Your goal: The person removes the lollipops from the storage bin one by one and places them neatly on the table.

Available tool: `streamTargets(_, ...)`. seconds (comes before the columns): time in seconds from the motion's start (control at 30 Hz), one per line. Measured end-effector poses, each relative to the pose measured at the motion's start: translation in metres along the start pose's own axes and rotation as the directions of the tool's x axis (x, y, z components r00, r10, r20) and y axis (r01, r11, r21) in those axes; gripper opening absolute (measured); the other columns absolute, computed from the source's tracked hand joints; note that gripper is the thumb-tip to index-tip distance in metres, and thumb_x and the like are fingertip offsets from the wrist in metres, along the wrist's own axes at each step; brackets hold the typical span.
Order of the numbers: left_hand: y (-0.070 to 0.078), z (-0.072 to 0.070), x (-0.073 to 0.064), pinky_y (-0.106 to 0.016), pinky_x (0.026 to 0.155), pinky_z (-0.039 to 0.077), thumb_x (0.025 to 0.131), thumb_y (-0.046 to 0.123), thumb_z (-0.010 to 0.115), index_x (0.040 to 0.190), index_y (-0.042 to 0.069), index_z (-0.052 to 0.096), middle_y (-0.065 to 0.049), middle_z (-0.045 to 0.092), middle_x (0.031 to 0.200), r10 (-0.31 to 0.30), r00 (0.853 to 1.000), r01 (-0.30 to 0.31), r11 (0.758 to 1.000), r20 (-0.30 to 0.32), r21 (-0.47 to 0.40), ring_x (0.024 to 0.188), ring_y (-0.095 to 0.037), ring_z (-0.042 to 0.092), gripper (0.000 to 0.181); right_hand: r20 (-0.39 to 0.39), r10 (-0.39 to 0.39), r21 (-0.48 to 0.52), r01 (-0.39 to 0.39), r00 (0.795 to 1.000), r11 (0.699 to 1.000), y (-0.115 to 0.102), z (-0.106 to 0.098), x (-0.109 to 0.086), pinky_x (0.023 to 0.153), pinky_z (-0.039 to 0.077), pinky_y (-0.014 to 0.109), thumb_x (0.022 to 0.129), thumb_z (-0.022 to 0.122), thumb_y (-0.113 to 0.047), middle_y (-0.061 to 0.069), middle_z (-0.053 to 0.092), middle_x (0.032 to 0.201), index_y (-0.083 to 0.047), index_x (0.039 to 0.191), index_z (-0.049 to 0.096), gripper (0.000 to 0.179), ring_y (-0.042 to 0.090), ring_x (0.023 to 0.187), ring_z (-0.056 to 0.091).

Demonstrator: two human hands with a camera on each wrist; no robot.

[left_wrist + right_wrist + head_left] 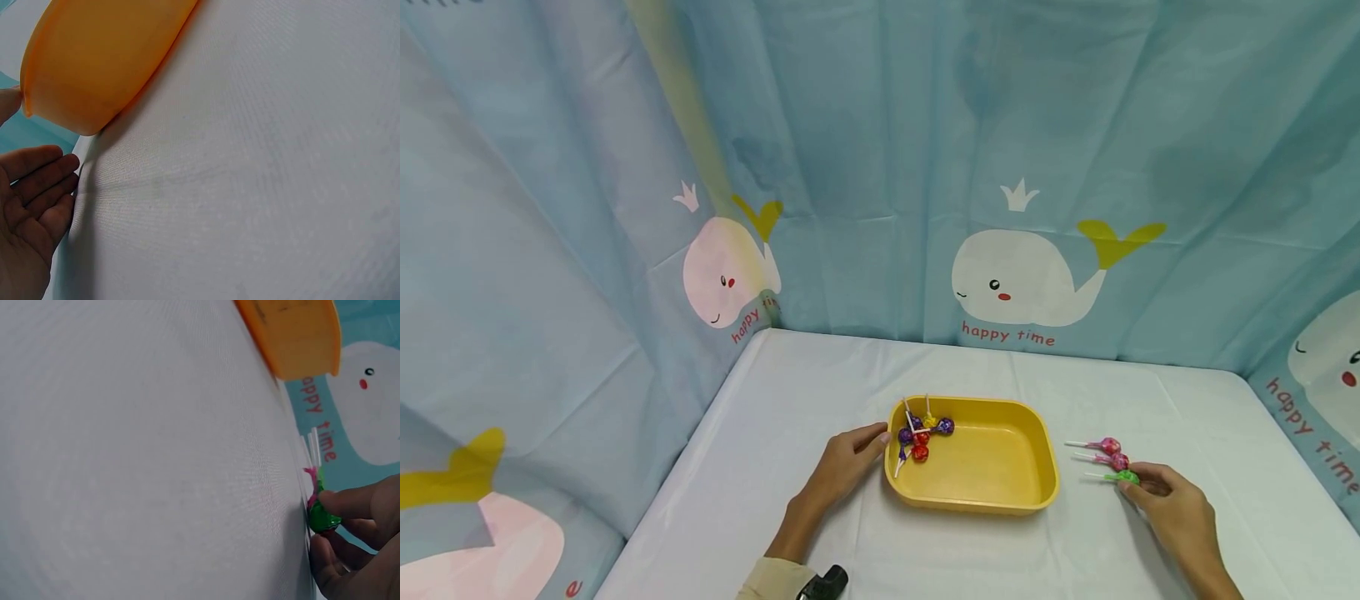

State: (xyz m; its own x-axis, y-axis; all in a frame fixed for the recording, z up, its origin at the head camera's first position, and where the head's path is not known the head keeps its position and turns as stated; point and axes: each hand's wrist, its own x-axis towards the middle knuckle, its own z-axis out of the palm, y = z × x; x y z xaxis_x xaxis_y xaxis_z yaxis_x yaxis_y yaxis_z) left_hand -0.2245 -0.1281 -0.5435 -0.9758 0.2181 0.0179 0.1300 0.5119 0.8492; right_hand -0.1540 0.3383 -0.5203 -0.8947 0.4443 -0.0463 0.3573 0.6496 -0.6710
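Bare worktop (850, 367) between the yellow tray (992, 462) and the far edge leaves passage, with a curtain (850, 125) rising behind. Toward the right edge, two pink lollipops (1109, 447), a green lollipop (1127, 477) and the right hand (1180, 507) stand in the way. The left hand (841, 465) and jumbled lollipops (921, 452) obstruct the tray's left end; its right half is free.

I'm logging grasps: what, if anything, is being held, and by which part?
The right grip pinches the green lollipop by its wrapped candy head, not the stick. The left grip only touches the yellow tray at its rim.
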Motion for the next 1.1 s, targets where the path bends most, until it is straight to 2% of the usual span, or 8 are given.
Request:
streamTargets(0.13, -0.0002, 0.0001, 0.0000, -0.057, 0.122, 0.042, 0.105, 0.063, 0.054, 0.149, 0.016, 0.064, -0.004, 0.064, 0.149, 0.005, 1.000, -0.005, 1.000, 0.000, 0.000, 0.145, -0.034, 0.054, 0.064, -0.004, 0.003, -0.005, -0.003, 1.000, 1.000, 0.0015, 0.0017, 0.0017, 0.071, 0.047, 0.029, 0.094, 0.082, -0.016, 0.024, 0.075, 0.111, 0.002, 0.129, 0.069, 0.042, 0.037, 0.101, 0.069)
streamTargets(0.23, 0.0001, 0.0002, 0.0002, -0.057, 0.122, 0.042, 0.105, 0.063, 0.055, 0.149, 0.016, 0.064, -0.004, 0.065, 0.149, 0.006, 1.000, -0.006, 1.000, -0.003, -0.004, 0.145, -0.033, 0.054, 0.065, 0.004, 0.012, 0.002, -0.012, 1.000, 1.000, 0.0013, 0.0017, 0.0023, 0.070, 0.046, 0.027, 0.094, 0.082, -0.017, 0.025, 0.074, 0.114, 0.003, 0.131, 0.068, 0.043, 0.039, 0.104, 0.068)
streamTargets(0.37, 0.0006, 0.0001, 0.0003, -0.056, 0.122, 0.042, 0.105, 0.063, 0.055, 0.148, 0.017, 0.064, -0.003, 0.065, 0.148, 0.005, 1.000, -0.005, 1.000, -0.003, -0.009, 0.145, -0.033, 0.054, 0.064, 0.004, 0.017, 0.004, -0.017, 1.000, 1.000, 0.0012, 0.0015, 0.0033, 0.072, 0.047, 0.029, 0.095, 0.082, -0.019, 0.025, 0.074, 0.114, 0.003, 0.131, 0.068, 0.044, 0.038, 0.104, 0.068)
streamTargets(0.63, 0.0007, 0.0002, 0.0001, -0.056, 0.122, 0.043, 0.106, 0.060, 0.055, 0.148, 0.017, 0.065, -0.003, 0.065, 0.149, 0.000, 1.000, 0.000, 1.000, -0.002, -0.004, 0.145, -0.033, 0.055, 0.061, 0.008, 0.035, 0.021, -0.035, 0.999, 0.999, -0.0003, 0.0013, 0.0029, 0.079, 0.050, 0.043, 0.094, 0.082, -0.021, 0.025, 0.075, 0.114, 0.002, 0.133, 0.066, 0.048, 0.041, 0.107, 0.068)
streamTargets(0.87, 0.0008, 0.0005, 0.0001, -0.057, 0.122, 0.042, 0.106, 0.060, 0.055, 0.148, 0.018, 0.065, -0.003, 0.065, 0.149, -0.005, 1.000, 0.005, 1.000, -0.003, -0.004, 0.145, -0.033, 0.054, 0.060, 0.000, 0.035, 0.017, -0.035, 0.999, 0.999, -0.0006, -0.0007, 0.0014, 0.074, 0.048, 0.035, 0.095, 0.082, -0.026, 0.024, 0.076, 0.117, 0.001, 0.133, 0.067, 0.049, 0.042, 0.112, 0.067)
streamTargets(0.97, 0.0008, 0.0005, 0.0001, -0.057, 0.122, 0.042, 0.106, 0.059, 0.056, 0.148, 0.017, 0.064, -0.004, 0.064, 0.149, -0.003, 1.000, 0.003, 1.000, -0.001, -0.005, 0.145, -0.033, 0.054, 0.060, -0.016, 0.032, 0.023, -0.032, 0.999, 0.999, -0.0013, -0.0020, -0.0001, 0.068, 0.046, 0.028, 0.096, 0.081, -0.031, 0.023, 0.076, 0.118, -0.001, 0.133, 0.068, 0.050, 0.037, 0.108, 0.068)
streamTargets(1.1, 0.0006, 0.0004, -0.0004, -0.057, 0.122, 0.042, 0.106, 0.059, 0.055, 0.149, 0.017, 0.064, -0.004, 0.064, 0.149, 0.000, 1.000, 0.000, 1.000, 0.000, -0.005, 0.145, -0.033, 0.054, 0.060, -0.046, 0.041, 0.042, -0.039, 0.998, 0.998, -0.0036, -0.0036, -0.0027, 0.063, 0.043, 0.022, 0.097, 0.079, -0.037, 0.019, 0.077, 0.118, -0.005, 0.134, 0.069, 0.049, 0.014, 0.099, 0.062)
